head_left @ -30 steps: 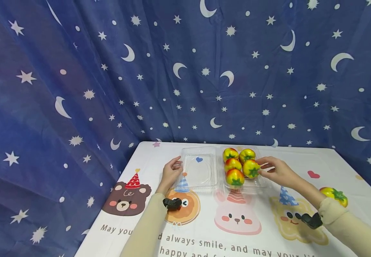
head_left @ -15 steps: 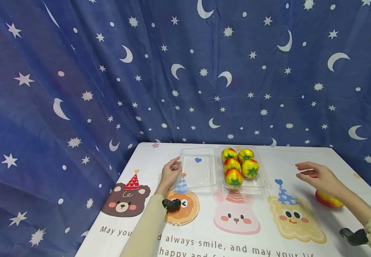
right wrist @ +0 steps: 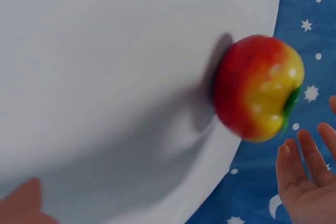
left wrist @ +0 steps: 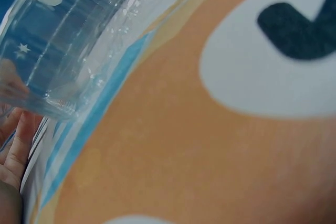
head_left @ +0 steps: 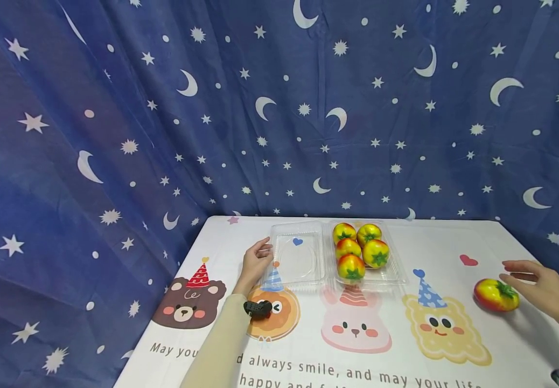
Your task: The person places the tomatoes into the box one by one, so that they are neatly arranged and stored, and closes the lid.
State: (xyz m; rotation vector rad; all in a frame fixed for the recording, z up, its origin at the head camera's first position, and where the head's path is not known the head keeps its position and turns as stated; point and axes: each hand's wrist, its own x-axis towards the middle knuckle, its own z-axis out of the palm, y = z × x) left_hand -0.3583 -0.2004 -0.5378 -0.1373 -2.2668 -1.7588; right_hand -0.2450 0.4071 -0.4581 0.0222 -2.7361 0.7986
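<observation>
My left hand (head_left: pixel 256 261) stays at the left edge of the lid half (head_left: pixel 298 258) of a clear plastic clamshell box, its fingers touching the rim. In the left wrist view the clear plastic (left wrist: pixel 63 40) covers part of those fingers (left wrist: pixel 20 140). Several glossy red-and-yellow, persimmon-like fruits (head_left: pixel 375 253) with green leafy caps sit in the box's right half (head_left: pixel 396 275). A single loose fruit (head_left: pixel 495 295) of that kind lies on the table at the right. Just right of it hovers my right hand (head_left: pixel 538 285), fingers spread and apart from the fruit (right wrist: pixel 257 87).
A white tablecloth (head_left: pixel 357 372) printed with cartoon animals and lettering covers the table. Behind and to the left hangs a dark blue curtain (head_left: pixel 240 118) with stars and moons.
My right hand has let go of a fruit in the box's right half and moved right, past the loose fruit to its far side. My left hand has stayed at the lid.
</observation>
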